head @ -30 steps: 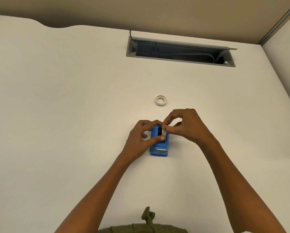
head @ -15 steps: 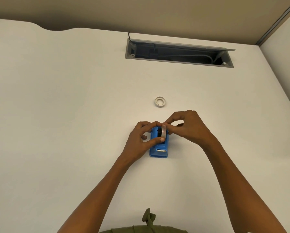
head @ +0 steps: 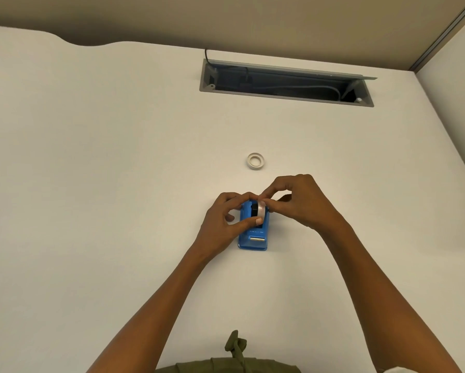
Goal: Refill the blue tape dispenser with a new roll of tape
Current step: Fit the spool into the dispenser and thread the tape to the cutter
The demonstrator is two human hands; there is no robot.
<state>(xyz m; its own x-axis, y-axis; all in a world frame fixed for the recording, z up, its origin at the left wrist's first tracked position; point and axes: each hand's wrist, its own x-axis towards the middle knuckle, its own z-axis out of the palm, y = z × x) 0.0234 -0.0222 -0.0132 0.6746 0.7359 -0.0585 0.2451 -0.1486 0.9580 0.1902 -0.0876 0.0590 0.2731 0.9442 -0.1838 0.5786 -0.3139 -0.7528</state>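
Note:
The blue tape dispenser [head: 253, 238] lies on the white desk [head: 91, 211], its metal cutter facing me. A white roll of tape [head: 261, 210] stands on edge in the dispenser's slot, beside a black hub. My left hand [head: 223, 222] grips the dispenser's left side, thumb across its top. My right hand [head: 298, 200] pinches the roll's upper right edge between thumb and forefinger. A second small white tape ring [head: 255, 161] lies flat on the desk just beyond my hands.
An open grey cable tray [head: 285, 82] with cables inside is set into the desk at the back. A partition wall [head: 454, 76] rises on the right. An olive strap [head: 235, 345] shows at the bottom edge.
The white roll has turned from a partly hidden tilt to standing on edge in the slot. My hands stayed on the dispenser and shifted only slightly.

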